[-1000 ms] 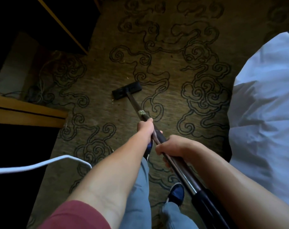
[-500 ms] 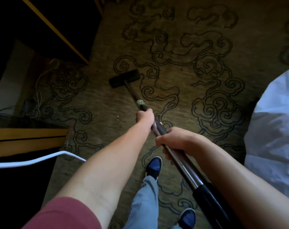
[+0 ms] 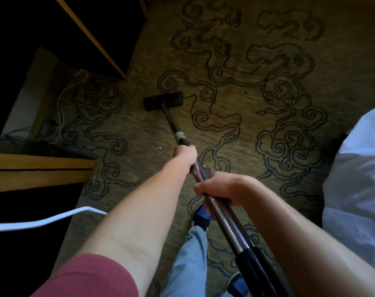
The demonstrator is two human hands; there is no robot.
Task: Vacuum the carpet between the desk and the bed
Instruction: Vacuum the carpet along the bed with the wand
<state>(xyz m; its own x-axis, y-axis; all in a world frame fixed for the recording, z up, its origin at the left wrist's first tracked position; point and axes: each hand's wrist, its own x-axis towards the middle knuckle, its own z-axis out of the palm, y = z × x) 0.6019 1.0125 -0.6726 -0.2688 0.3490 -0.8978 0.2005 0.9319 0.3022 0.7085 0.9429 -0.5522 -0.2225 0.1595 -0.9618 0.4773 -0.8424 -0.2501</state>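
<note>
A long metal vacuum wand (image 3: 225,224) runs from the lower right up to a flat black floor head (image 3: 163,100), which lies on the olive carpet (image 3: 235,129) with dark swirl patterns. My left hand (image 3: 185,154) grips the wand farther down toward the head. My right hand (image 3: 219,188) grips it closer to me, above the black hose cuff (image 3: 253,269). A pale crumb (image 3: 159,148) lies on the carpet left of the wand.
The wooden-edged desk (image 3: 41,172) stands at the left, with loose cables (image 3: 60,116) on the floor under it. White bedding (image 3: 358,181) fills the right edge. A white cord (image 3: 43,221) crosses the lower left. My blue shoes (image 3: 200,218) stand on the carpet.
The floor head has slid forward over the carpet, away from me. My feet have stepped forward, and the view has shifted left, so less bedding shows.
</note>
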